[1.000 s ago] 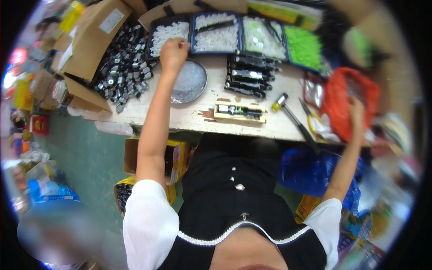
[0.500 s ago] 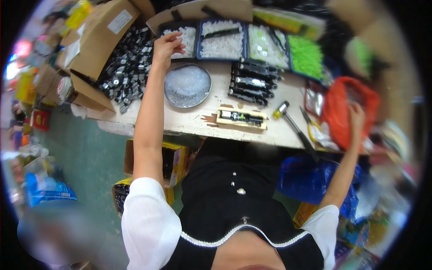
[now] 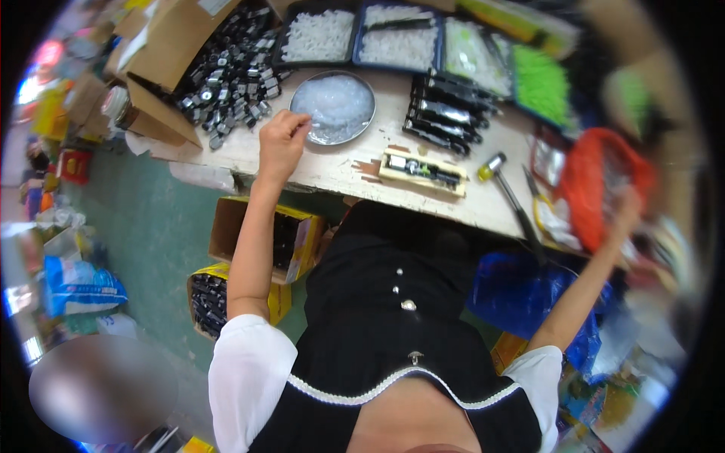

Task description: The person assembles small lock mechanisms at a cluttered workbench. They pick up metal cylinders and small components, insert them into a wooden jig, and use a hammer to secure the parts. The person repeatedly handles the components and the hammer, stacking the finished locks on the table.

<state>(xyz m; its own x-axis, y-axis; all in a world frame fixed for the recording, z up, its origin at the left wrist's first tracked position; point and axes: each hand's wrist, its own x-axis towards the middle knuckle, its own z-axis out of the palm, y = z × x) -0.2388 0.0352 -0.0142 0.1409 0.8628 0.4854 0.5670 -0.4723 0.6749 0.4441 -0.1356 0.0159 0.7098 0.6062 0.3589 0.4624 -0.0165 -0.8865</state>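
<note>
My left hand (image 3: 281, 147) is beside the near left rim of a round metal dish (image 3: 370, 121), its thumb and fingers pinched together. Whatever may be between those fingertips is too small to make out. A whitish, translucent mass (image 3: 329, 100) fills the dish. At the far right, my right hand (image 3: 624, 217) reaches into the mouth of a red plastic bag (image 3: 593, 162); its fingers are blurred and partly hidden. Between the hands, a pale block-shaped holder (image 3: 439, 186) carries a slim black and metal assembly (image 3: 423, 169) near the table's front edge.
Several black assemblies (image 3: 447, 113) lie stacked behind the holder. A hammer (image 3: 513, 200) and yellow-handled scissors (image 3: 542, 208) rest left of the bag. Trays of white pieces (image 3: 319, 36) and green pieces (image 3: 542, 84) line the back. Black metal parts (image 3: 230, 72) spill from a carton (image 3: 175, 45).
My left hand has come down from the white-piece tray to the dish's near side, its fingers drawing into a pinch. My right hand stays at the red bag. The whole view has shifted.
</note>
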